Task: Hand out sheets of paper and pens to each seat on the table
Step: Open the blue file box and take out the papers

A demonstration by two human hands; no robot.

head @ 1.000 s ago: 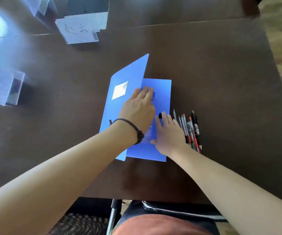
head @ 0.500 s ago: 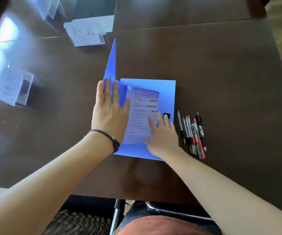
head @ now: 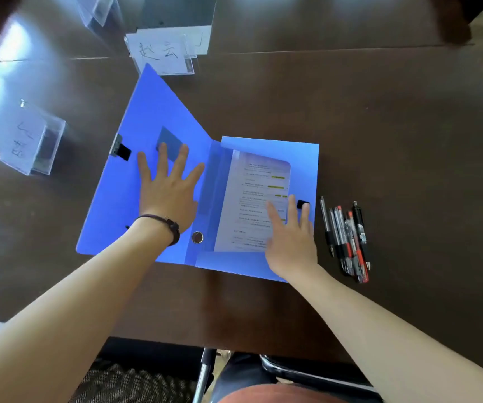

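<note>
Head view: one blue box file [head: 158, 117] lies opened flat on the dark brown worktop [head: 394, 126], its lid spread to the left and its tray to the right. The tray holds a stack of printed sheets of paper [head: 251, 193], white with lines of text and a few green highlighted marks; how many sheets are in the stack cannot be told. A black fastening tab [head: 123, 152] sits at the lid's outer edge, and a second black tab [head: 302, 203] at the tray's right edge. A metal ring hole [head: 197, 237] shows on the spine near the front.

Two hands are in view. The left hand [head: 168, 196], a dark band on its wrist, lies flat on the inside of the lid with all fingers spread, its grip fully open and holding nothing. The right hand [head: 291, 242] rests on the lower right of the paper and the tray's edge, fingers extended, grip open, clasping nothing.

Just right of the file, apart from it, lies one cluster of pens [head: 347, 239], roughly six, black and red, side by side.

Three clear name-card stands are visible: one [head: 161, 52] beyond the file, one [head: 32, 141] at the left, one [head: 96, 10] at the far top, partly cut off.
</note>
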